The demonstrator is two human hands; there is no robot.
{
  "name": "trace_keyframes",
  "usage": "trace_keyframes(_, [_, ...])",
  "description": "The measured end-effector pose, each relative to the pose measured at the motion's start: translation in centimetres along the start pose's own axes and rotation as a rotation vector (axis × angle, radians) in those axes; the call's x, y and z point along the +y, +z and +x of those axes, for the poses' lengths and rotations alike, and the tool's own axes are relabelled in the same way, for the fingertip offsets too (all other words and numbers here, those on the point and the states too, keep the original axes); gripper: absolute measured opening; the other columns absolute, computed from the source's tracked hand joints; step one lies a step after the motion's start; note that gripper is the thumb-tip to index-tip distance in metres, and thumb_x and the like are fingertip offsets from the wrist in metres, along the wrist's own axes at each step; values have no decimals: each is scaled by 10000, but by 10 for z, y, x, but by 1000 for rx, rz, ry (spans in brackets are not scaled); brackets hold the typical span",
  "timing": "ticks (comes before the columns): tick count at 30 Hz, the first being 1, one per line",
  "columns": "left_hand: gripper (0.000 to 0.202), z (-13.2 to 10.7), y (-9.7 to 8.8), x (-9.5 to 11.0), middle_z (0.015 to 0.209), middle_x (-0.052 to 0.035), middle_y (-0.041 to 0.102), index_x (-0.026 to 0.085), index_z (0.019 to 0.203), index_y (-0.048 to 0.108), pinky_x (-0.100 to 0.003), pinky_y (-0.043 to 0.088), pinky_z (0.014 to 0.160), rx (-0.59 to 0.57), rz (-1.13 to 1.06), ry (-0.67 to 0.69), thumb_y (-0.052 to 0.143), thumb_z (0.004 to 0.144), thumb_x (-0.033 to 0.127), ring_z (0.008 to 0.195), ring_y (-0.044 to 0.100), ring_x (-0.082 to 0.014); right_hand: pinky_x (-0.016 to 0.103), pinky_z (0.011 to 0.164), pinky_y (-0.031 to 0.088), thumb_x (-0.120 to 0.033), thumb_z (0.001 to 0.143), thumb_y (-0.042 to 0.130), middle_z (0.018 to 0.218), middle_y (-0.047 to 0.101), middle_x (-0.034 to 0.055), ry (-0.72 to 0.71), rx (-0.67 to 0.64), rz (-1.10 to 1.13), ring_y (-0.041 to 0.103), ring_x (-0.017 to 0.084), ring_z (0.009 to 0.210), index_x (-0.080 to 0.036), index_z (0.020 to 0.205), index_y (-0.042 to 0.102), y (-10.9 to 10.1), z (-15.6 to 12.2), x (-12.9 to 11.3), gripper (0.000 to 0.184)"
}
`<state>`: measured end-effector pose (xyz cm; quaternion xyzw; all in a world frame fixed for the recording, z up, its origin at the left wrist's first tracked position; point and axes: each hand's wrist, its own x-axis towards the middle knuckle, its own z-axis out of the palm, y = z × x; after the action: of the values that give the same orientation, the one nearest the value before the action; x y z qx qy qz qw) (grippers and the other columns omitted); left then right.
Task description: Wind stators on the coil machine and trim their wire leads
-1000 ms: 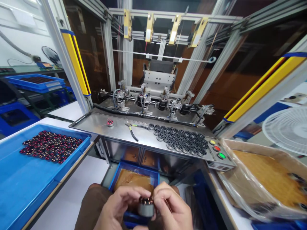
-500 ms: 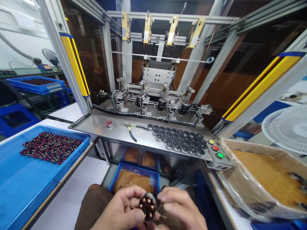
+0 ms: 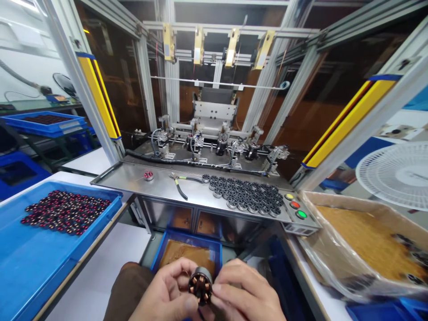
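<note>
Low in the head view, both my hands pinch one small wound stator [image 3: 201,286], a grey ring with copper coils facing me. My left hand [image 3: 167,294] grips it from the left with thumb and fingers closed. My right hand [image 3: 249,294] presses its fingertips on the ring's right side. Under my hands sits a blue bin [image 3: 187,249] holding copper wire scrap. Several bare grey stators [image 3: 245,196] lie grouped on the steel machine shelf [image 3: 157,185].
A blue tray [image 3: 40,249] with several red wound stators stands at the left. Cutting pliers [image 3: 179,185] and one red stator [image 3: 149,175] lie on the shelf. Coloured buttons [image 3: 294,205] sit at its right end. A plastic-lined box [image 3: 364,240] of wire scrap stands right, a white fan [image 3: 397,174] behind it.
The stator was turned from side-on to coil face towards me and lifted slightly. The camera view has tilted down and left a little.
</note>
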<state>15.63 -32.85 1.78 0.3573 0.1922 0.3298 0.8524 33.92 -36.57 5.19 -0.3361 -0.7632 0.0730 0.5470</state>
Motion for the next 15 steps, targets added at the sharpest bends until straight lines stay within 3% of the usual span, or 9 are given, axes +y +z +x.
trace_keyframes(2, [352,-1,-1,1,945,-43,748,201,918,665,-203,523,594,-13,-61,38,866,637,268,746,720,-152,272,519,520,-60,788,646,700,673,53,64,7,-44,625,166,587,-206,965,667,2,-1,-3,230])
trace_keyframes(4, [386,0,-1,3,1051,-24,726,242,882,669,-247,527,720,-59,-133,134,898,573,209,876,699,-167,264,516,509,-44,783,620,685,655,49,157,8,-57,615,159,579,-194,872,652,3,-1,-6,178])
trace_keyframes(7, [437,6,0,7,1033,-25,714,252,916,687,-293,478,870,-75,-148,217,905,544,325,1012,648,-204,266,537,510,-32,784,592,695,643,54,199,-33,31,615,162,606,-187,852,633,2,2,-7,175])
trace_keyframes(9, [414,10,2,10,886,-51,705,182,901,710,-263,481,783,-49,-84,84,801,650,498,870,650,-182,270,554,516,-33,787,591,714,650,60,177,-76,102,627,170,633,-188,884,633,0,4,-7,188])
trace_keyframes(11, [488,13,4,11,687,-41,645,114,766,716,-219,454,644,-67,-34,-118,662,747,598,653,590,-128,280,571,522,-48,801,594,736,657,66,159,-100,135,633,178,654,-196,923,635,-3,5,-7,196])
trace_keyframes(13, [480,12,5,10,590,-12,585,102,691,697,-185,409,574,-100,-36,-212,658,765,574,562,534,-91,301,585,526,-71,814,597,748,656,72,141,-94,126,631,192,672,-206,952,643,-5,5,-8,198])
trace_keyframes(15, [335,10,5,8,656,-12,622,126,806,702,-175,405,552,-115,-40,-148,731,754,455,573,579,-92,311,581,518,-82,816,596,746,646,74,138,-78,68,617,196,670,-208,955,655,-8,5,-10,197])
